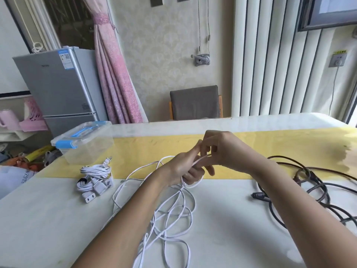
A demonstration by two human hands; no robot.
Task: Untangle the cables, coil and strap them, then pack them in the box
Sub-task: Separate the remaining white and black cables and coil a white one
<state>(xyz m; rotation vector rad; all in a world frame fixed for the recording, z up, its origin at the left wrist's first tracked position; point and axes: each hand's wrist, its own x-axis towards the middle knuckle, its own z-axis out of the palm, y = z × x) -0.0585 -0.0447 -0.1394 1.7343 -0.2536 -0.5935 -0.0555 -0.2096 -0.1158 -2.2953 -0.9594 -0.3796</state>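
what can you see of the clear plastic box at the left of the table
The plastic box is clear and rectangular, with a clear lid closed on top, a blue handle on the lid and blue latches at its ends. It looks empty. It stands upright at the far left of the table, on the yellow runner.

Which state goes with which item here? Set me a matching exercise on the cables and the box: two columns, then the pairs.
1 white cable
2 white bundle
3 dark cable
4 clear box

A lid on, far left
B loose tangle, far right
C coiled, lying near the clear box
D held by left hand and right hand

Pairs: 1-D, 2-C, 3-B, 4-A
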